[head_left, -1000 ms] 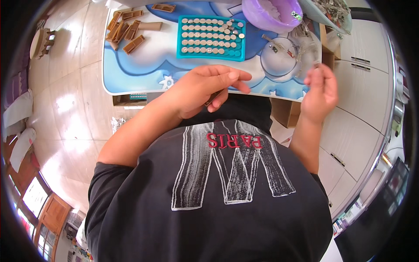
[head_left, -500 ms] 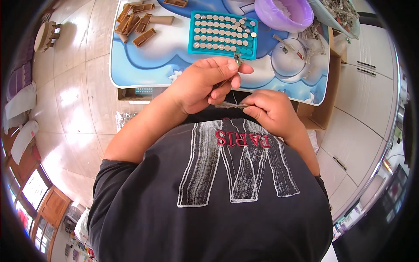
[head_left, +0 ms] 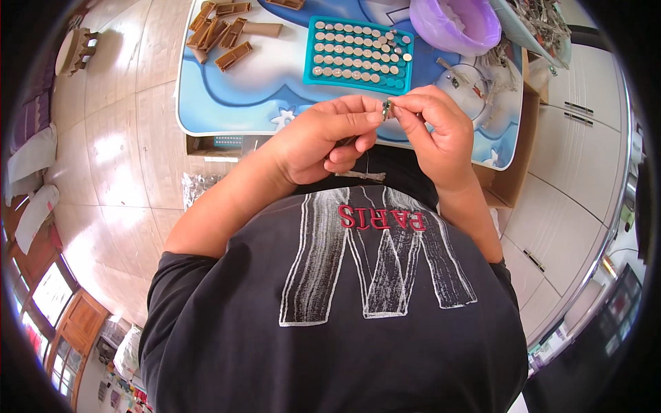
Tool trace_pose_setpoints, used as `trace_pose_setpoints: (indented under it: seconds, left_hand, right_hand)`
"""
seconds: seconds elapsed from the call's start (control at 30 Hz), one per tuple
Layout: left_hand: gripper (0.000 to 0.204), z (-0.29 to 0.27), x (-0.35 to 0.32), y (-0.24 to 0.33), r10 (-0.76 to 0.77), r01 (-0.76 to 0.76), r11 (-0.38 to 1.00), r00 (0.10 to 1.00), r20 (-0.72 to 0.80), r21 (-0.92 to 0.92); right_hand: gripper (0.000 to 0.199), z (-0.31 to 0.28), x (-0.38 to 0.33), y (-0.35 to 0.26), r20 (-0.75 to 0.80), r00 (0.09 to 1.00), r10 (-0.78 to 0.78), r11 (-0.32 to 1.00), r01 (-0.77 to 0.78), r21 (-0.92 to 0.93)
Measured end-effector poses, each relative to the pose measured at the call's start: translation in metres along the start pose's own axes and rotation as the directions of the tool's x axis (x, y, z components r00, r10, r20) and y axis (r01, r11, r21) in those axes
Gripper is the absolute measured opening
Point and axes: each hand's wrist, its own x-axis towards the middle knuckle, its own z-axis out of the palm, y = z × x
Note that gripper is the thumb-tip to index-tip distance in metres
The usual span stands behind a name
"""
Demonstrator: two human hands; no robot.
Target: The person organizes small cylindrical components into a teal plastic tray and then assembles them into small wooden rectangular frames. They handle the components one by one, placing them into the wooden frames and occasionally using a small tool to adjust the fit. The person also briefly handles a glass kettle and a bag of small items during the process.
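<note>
My left hand [head_left: 330,134] is closed, its thumb and forefinger pinching a small green and metallic part [head_left: 386,110] that looks like a tiny circuit board. From the other side my right hand [head_left: 437,134] meets it, thumb and forefinger pinched at the part's right edge. The fingertips cover most of the part. Below my left hand, in front of my shirt, hangs a thin wire with a bundle of brownish-grey leads [head_left: 361,176]. Just beyond both hands lies a teal tray [head_left: 308,58] with rows of round silver coin-like pieces [head_left: 348,50].
Brown plastic housings [head_left: 234,55] lie at the table's far left. At the far right stand a purple basin [head_left: 458,31] and a pale bin [head_left: 533,34] of wired parts. A clear round dish [head_left: 463,103] sits near the right edge of the blue-white table [head_left: 227,113].
My right hand has let go of the lead bundle and moved up to the small green part. The bundle now hangs loose. My left hand has shifted slightly.
</note>
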Motion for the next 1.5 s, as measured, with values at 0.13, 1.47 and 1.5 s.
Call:
trace_pose_setpoints:
  seconds: [0.13, 1.47, 1.5]
  left_hand:
    - [0.017, -0.003, 0.003, -0.004, 0.045, -0.045, 0.999, 0.999, -0.019, 0.013]
    - [0.058, -0.004, 0.008, -0.006, 0.299, -0.298, 0.923, 0.954, -0.035, -0.243]
    - [0.058, -0.003, 0.007, -0.006, 0.302, -0.299, 0.926, 0.953, -0.025, -0.23]
  right_hand:
    - [0.01, 0.002, 0.0, -0.003, -0.055, 0.998, 0.006, 0.999, -0.008, -0.036]
    - [0.008, 0.041, 0.009, 0.002, -0.159, 0.987, -0.025, 0.999, 0.031, 0.039]
    - [0.008, 0.042, 0.009, 0.003, -0.156, 0.987, -0.028, 0.998, 0.035, 0.043]
